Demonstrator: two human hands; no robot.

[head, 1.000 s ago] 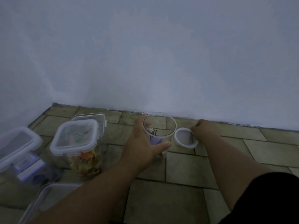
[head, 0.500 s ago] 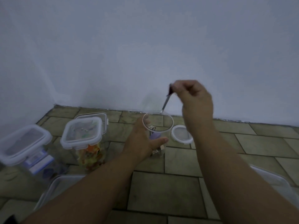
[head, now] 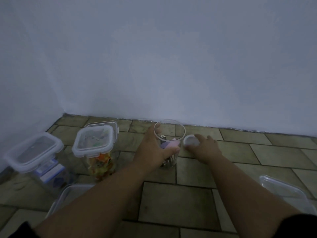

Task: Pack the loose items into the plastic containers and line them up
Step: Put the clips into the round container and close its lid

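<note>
A clear round jar (head: 178, 130) stands open on the tiled floor near the wall, with pink, purple and metal items inside. My left hand (head: 155, 152) wraps around its left side. Just to the right of the jar lies its round white lid (head: 190, 140). My right hand (head: 205, 147) rests on the lid's near edge, fingers curled over it. Left of the jar are a lidded square container (head: 93, 143) holding colourful items and another lidded container (head: 33, 152) with a blue and white pack inside.
The white wall (head: 154, 57) meets the floor right behind the jar and turns a corner at the far left. A clear container's rim (head: 68, 194) shows under my left forearm. A clear flat lid (head: 286, 193) lies at the right edge.
My right hand was raised over the jar with a thin metal item half a second ago. It has dropped to the lid beside the jar, and the item is gone from its fingers.
</note>
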